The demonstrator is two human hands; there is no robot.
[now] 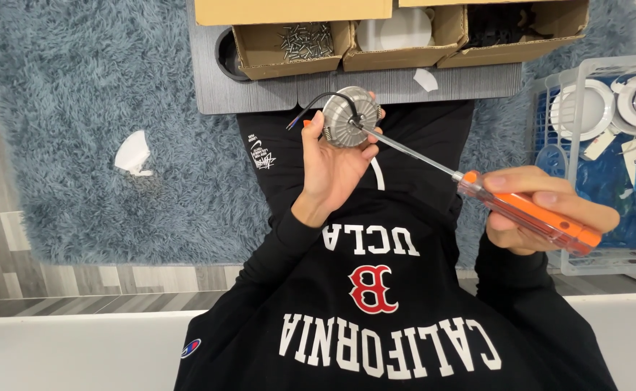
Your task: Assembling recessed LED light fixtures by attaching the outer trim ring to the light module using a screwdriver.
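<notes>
My left hand holds a round silver metal light fitting with spring clips and a black wire tail sticking out to the left. My right hand grips a screwdriver by its orange and clear handle. Its long metal shaft runs up and left, and the tip rests on the fitting's face. Both hands hover above my lap, over black trousers and a black sweatshirt with white and red lettering.
A grey low table ahead carries cardboard boxes: one with several screws, one with white round parts, one with black parts. A clear plastic crate of white round fittings stands at right. A white scrap lies on the blue shaggy rug.
</notes>
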